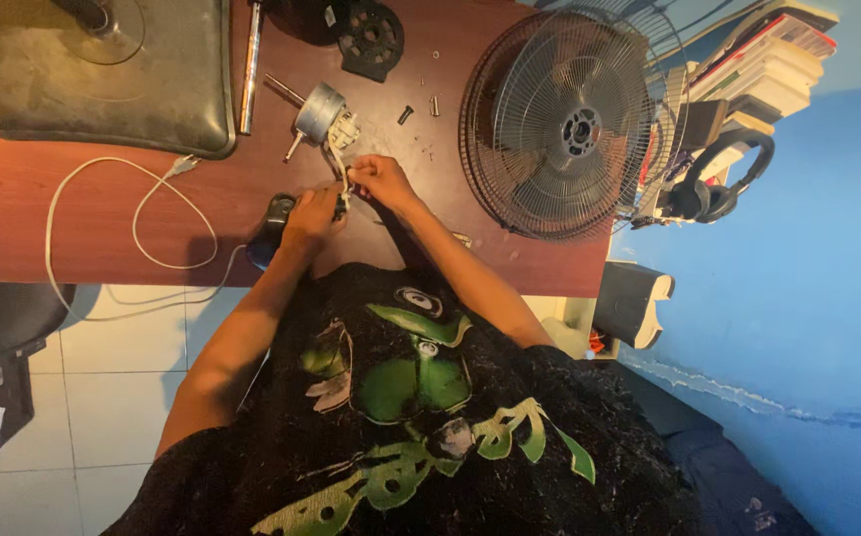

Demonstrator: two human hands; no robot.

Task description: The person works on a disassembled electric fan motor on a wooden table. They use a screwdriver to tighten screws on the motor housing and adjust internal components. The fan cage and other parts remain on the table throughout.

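Item: small silver cylindrical fan motor [319,111] with protruding shaft and white wire bundle [341,149], lying mid-way along the reddish-brown wooden desk [73,213], back from its near edge.
Left hand [313,216]: fingers pinched together on the wires' lower end, beside a small dark blue-black part [274,220].
Right hand [379,179]: fingertips closed on the same wires.
Handling, by judgement: keep leads slack, grip close to the joint, avoid tugging the motor.
Nearby: round wire fan grille [558,124], right edge; loose screws [421,109].
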